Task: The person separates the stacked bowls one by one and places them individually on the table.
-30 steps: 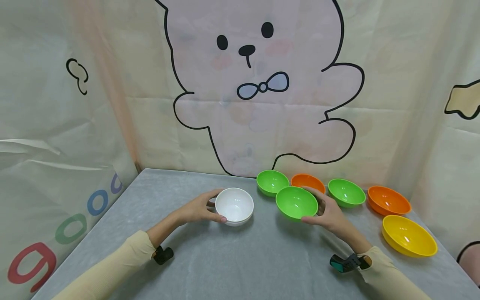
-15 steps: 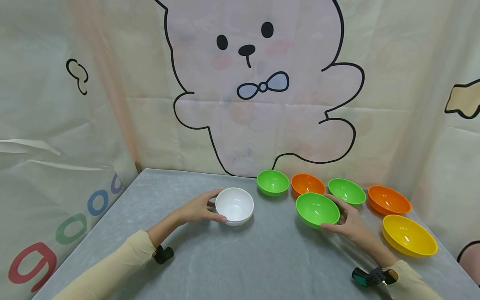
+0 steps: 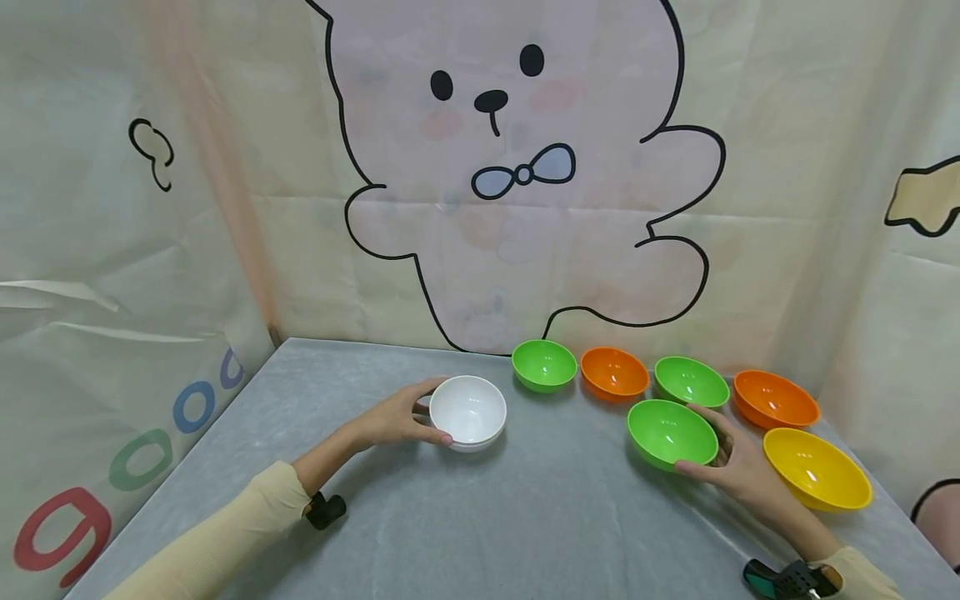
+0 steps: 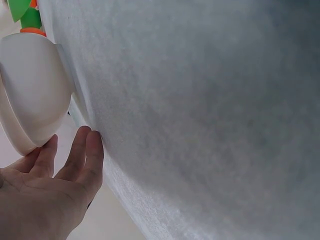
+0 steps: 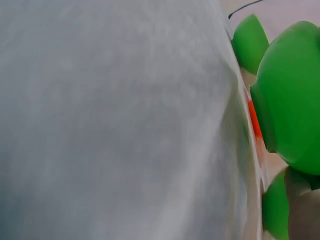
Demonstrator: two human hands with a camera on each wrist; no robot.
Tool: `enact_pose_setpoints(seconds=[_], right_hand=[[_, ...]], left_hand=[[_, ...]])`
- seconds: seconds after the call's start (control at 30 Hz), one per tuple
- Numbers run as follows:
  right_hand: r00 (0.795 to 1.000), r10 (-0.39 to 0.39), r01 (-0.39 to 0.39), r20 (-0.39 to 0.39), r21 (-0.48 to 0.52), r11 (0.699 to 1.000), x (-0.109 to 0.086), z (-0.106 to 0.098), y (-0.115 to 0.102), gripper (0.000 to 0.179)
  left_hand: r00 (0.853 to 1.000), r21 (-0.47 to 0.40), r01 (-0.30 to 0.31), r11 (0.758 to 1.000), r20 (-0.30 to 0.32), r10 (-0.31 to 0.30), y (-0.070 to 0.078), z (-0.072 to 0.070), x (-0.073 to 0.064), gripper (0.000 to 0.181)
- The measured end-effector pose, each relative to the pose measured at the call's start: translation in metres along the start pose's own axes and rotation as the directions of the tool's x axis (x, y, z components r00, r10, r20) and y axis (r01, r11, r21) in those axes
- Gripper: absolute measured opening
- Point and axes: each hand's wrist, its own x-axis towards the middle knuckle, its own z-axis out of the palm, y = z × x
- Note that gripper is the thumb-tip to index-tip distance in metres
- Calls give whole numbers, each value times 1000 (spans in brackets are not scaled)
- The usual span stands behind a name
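My left hand (image 3: 396, 418) holds a white bowl (image 3: 468, 410) upright at its left side, thumb on the near side and fingers behind. In the left wrist view the white bowl (image 4: 35, 85) shows its outer wall, with fingertips at its rim. My right hand (image 3: 742, 471) grips a green bowl (image 3: 672, 434) by its right side, thumb in front. That bowl is upright and overlaps the green bowl (image 3: 691, 382) behind it. In the right wrist view the held green bowl (image 5: 295, 95) shows its foot close over the grey cloth, and only part of the hand is visible.
Along the back edge of the grey table (image 3: 525, 525) stand another green bowl (image 3: 544, 366), an orange bowl (image 3: 614, 374) and a second orange bowl (image 3: 776, 399). A yellow bowl (image 3: 817, 470) sits at the right. A printed curtain (image 3: 300, 250) hangs behind.
My right hand has carried the green bowl rightward and a little nearer, away from the white bowl, uncovering the orange bowl behind. My left hand and the white bowl have stayed in place.
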Motion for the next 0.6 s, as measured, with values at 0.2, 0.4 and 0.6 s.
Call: enact_pose_setpoints(seconds=[0.2, 0.4, 0.6], right_hand=[[999, 35, -36, -27, -40, 999, -9, -9, 5, 81], [989, 145, -147, -25, -88, 985, -14, -16, 7, 86], [985, 168, -171, -36, -109, 979, -18, -18, 8, 87]], left_hand=[[1000, 1, 1, 1000, 3, -1, 1, 0, 0, 92], [1000, 2, 2, 1000, 7, -2, 1, 0, 0, 92], [1000, 9, 6, 1000, 6, -6, 1, 0, 0, 91]])
